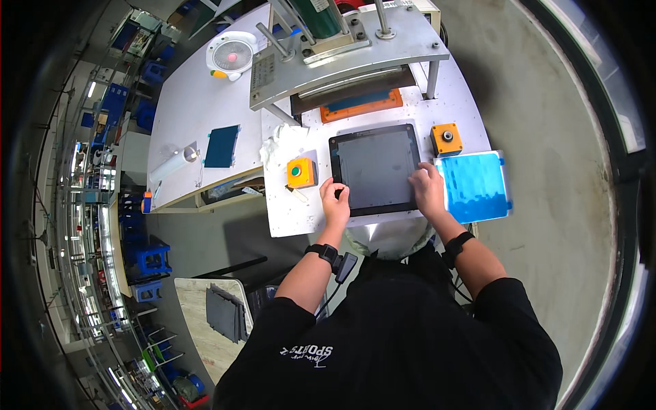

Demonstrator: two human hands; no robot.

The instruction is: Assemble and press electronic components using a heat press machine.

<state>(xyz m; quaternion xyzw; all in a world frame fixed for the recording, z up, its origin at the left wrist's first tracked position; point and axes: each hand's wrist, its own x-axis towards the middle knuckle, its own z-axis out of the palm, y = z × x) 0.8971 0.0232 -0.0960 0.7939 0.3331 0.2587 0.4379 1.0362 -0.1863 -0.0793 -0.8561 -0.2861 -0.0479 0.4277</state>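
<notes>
A flat grey panel with a black frame (378,167) lies on the white table in front of me, with a greyish sheet-like middle. My left hand (335,199) is at its lower left edge, thumb and fingers curled closed on the frame. At the right edge my right hand (428,188) bends its fingers in a pinch on the frame; the exact contact of the fingertips is partly hidden. Just right of that hand lies a bright blue sheet (474,186) on a white backing. A yellow box with a green button (301,172) stands left of the panel.
A metal press (348,51) stands over the table's back, with an orange frame (362,106) beneath. Another yellow button box (446,139) is at right. White cloth (281,147), a dark teal sheet (222,146) and a fan (231,55) lie leftward. Grey sheets (226,313) rest lower left.
</notes>
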